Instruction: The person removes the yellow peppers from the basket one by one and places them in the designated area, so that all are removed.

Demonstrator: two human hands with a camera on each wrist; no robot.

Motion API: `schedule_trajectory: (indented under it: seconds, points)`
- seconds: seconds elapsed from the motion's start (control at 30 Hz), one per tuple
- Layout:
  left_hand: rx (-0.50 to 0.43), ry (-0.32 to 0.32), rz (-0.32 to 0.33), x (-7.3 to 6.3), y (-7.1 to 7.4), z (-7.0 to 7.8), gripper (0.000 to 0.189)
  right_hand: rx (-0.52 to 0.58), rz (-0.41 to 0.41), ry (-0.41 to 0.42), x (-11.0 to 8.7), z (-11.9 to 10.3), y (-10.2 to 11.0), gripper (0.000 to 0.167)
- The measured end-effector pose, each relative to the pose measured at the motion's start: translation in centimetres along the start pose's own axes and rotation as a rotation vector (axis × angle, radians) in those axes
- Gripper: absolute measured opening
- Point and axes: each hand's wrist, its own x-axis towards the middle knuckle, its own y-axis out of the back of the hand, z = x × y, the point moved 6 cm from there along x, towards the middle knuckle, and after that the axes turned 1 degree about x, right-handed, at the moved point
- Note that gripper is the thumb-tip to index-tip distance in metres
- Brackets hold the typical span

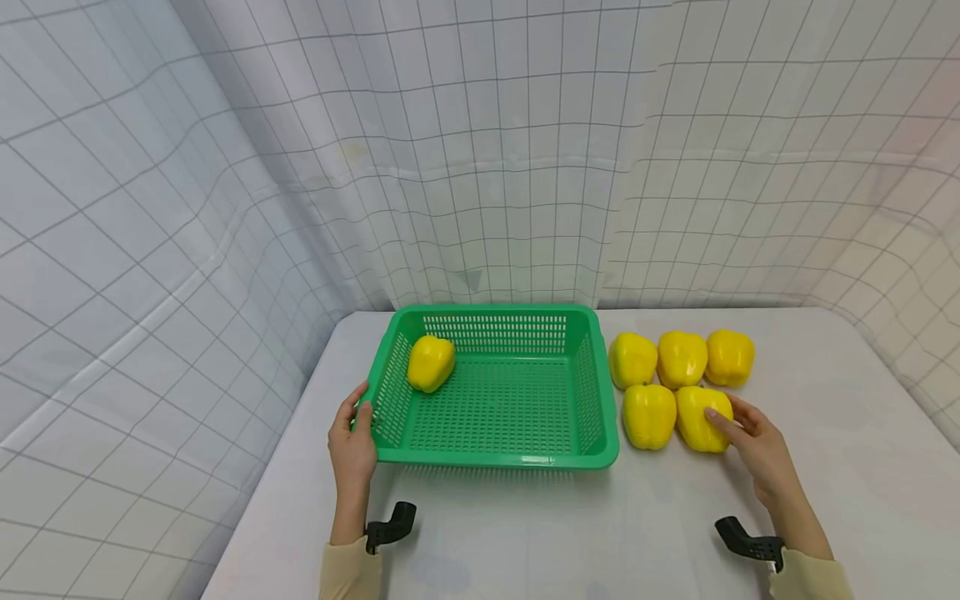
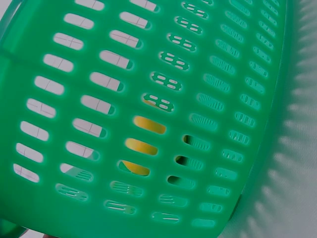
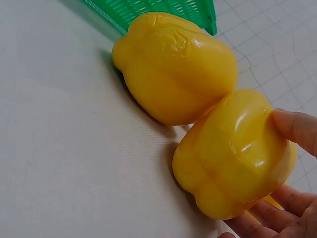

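A green plastic basket [image 1: 495,459] with slotted walls stands on the table. My left hand [image 1: 352,437] holds its left rim near the front corner. Through the slots of the basket wall [image 2: 124,94], which fills the left wrist view, some yellow shows. One yellow bell pepper [image 1: 431,363] lies inside, toward the back left. To the right of the basket, my right hand [image 1: 768,458] grips another yellow bell pepper [image 3: 237,158], thumb on top and fingers at its side and underneath. That pepper touches its left neighbour [image 3: 178,69].
More yellow bell peppers sit close together right of the basket: one in the front row [image 1: 649,417] and three behind, such as the back right one [image 1: 731,357]. The white table [image 1: 525,533] is bordered by white gridded cloth [image 1: 525,167] at the back and sides.
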Motion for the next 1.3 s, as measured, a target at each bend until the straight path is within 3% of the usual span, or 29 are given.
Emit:
schedule_trajectory:
  seconds: [0.6,1.3]
  points:
    - [-0.001,-0.002,0.016,-0.11,0.1,0.1,0.035,-0.026,-0.074,0.001,0.01,0.05,-0.45,0.096]
    - [-0.002,0.011,0.007,-0.16,0.07,0.1,0.035,-0.024,-0.054,-0.045,0.08,0.53,-0.51,0.096]
